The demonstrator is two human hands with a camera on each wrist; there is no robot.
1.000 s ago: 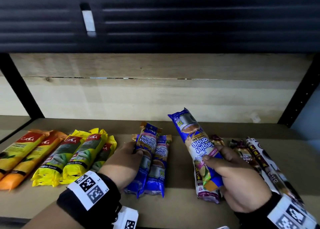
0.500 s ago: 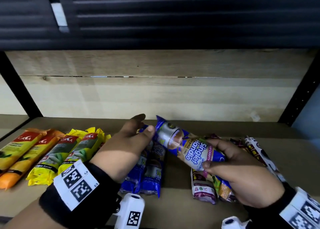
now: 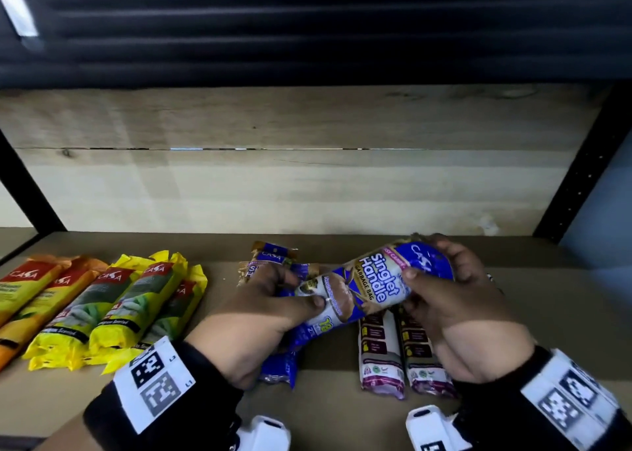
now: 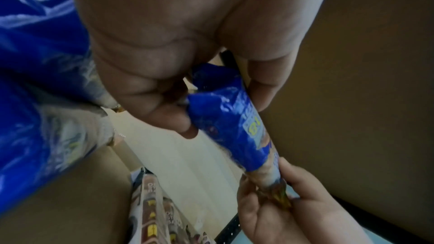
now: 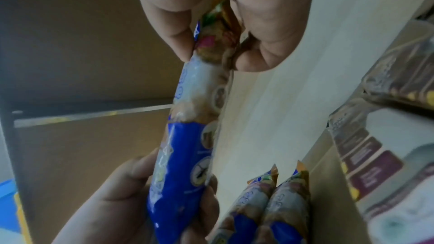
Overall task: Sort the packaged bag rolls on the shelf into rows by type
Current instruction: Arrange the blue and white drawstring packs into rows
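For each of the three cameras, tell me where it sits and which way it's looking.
Head: above, looking down at the shelf; both hands hold the blue roll.
Left wrist: along the left hand, its fingers pinching the roll's end.
Right wrist: along the right hand, gripping the other end.
All share the blue roll.

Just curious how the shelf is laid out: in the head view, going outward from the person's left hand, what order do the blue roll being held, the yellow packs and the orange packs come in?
1. Blue roll: held in the left hand.
2. Yellow packs: to its left.
3. Orange packs: far left.
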